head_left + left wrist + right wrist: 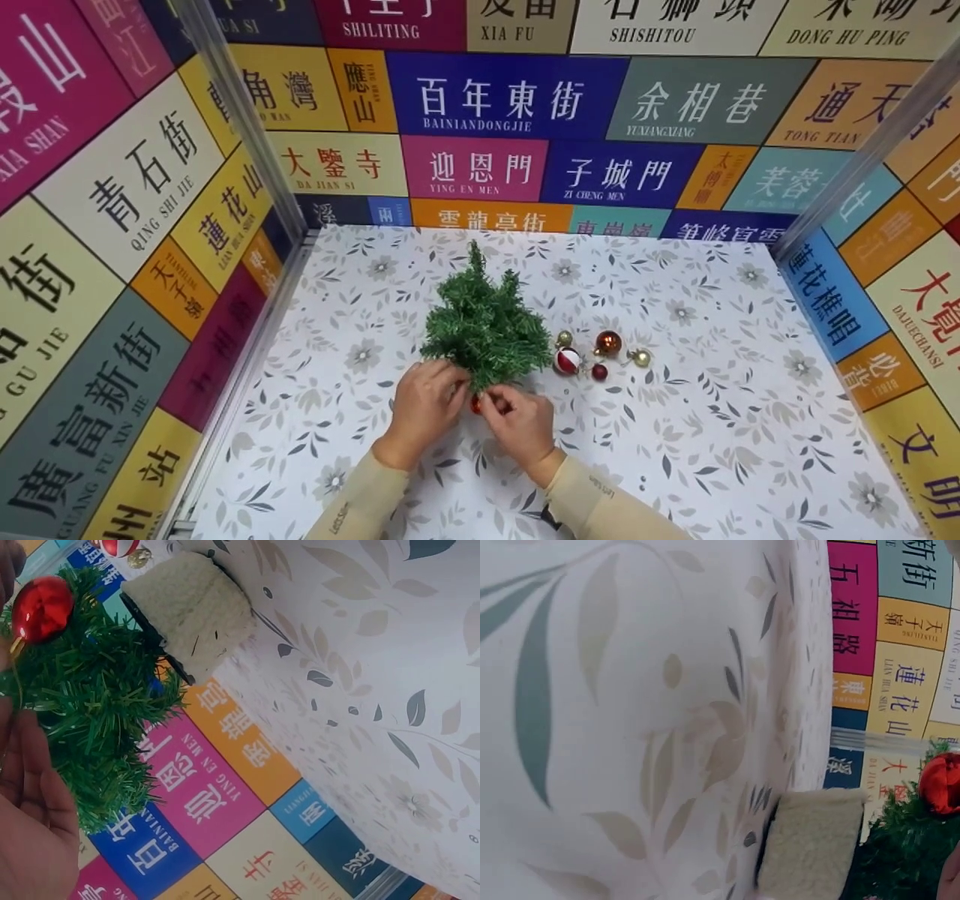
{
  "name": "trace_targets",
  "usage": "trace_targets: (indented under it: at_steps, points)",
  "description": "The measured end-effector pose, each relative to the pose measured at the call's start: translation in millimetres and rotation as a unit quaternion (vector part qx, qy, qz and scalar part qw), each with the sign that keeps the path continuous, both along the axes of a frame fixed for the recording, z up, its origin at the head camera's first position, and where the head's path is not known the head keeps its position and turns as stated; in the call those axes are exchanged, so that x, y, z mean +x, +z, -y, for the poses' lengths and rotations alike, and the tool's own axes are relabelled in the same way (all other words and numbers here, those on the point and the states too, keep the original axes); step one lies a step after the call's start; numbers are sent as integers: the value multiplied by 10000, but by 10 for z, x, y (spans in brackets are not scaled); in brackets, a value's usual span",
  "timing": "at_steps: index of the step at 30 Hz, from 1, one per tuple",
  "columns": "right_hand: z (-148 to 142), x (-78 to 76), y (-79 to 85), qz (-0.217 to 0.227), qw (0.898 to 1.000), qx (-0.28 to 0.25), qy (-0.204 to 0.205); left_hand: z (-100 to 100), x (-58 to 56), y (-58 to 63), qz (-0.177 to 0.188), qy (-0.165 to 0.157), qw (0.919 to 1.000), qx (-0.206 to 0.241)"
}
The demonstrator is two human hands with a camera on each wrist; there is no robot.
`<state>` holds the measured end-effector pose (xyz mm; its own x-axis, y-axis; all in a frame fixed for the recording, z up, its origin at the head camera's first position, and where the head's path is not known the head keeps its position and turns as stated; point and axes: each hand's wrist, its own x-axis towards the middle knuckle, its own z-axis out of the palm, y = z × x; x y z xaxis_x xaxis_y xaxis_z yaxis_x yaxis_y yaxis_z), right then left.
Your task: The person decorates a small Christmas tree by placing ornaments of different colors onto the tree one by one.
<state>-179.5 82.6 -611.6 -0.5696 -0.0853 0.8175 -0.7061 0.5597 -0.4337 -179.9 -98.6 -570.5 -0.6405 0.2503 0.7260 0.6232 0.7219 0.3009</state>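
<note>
1. With left hand and right hand both curled inward at the lower front of a miniature Christmas tree, held, in the head view, a red bauble between them, probably to steady it from both sides. Saw, grouped to the tree's right, a red-and-white striped ball, a copper-red ball, a small dark-red ball and two gold balls, likely laid there for easy reach.
2. From the left wrist, made out a gold thread running from the bauble's cap to bent left-hand fingers, seemingly pinched there to let the ball hang. Looked round, glossy and bright red, with sharp reflections; could not tell touching from apart against the green needles. Noticed a cream fleecy base below the branches, presumably to keep the tree upright.
3. From the right wrist, caught the bauble only partly, at the frame's edge beside the foliage. Could not tell the right-hand grip here; by the head view, appeared pinched, thumb to forefinger, on the same thread.
</note>
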Motion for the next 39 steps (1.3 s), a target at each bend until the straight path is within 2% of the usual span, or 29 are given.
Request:
trace_targets:
  at_steps: [7,18,28,30,34,39]
  points:
    - [-12,-6,-3,315,9989,-353,71,-13,0,32,57,1,9998,207]
    - [18,0,54,468,9929,-1039,352,-45,-22,89,-145,-87,9985,517]
    - [103,119,436,264,9901,-1339,334,-77,-43,109,-254,-86,9971,706]
    - [103,110,420,268,9893,-1401,319,-80,-51,107,-318,-41,9970,702]
    - [80,20,252,299,9897,-1392,176,-88,-63,90,-331,26,9968,723]
    - [41,-49,84,345,9925,-1172,-50,-92,-58,78,6,73,9972,747]
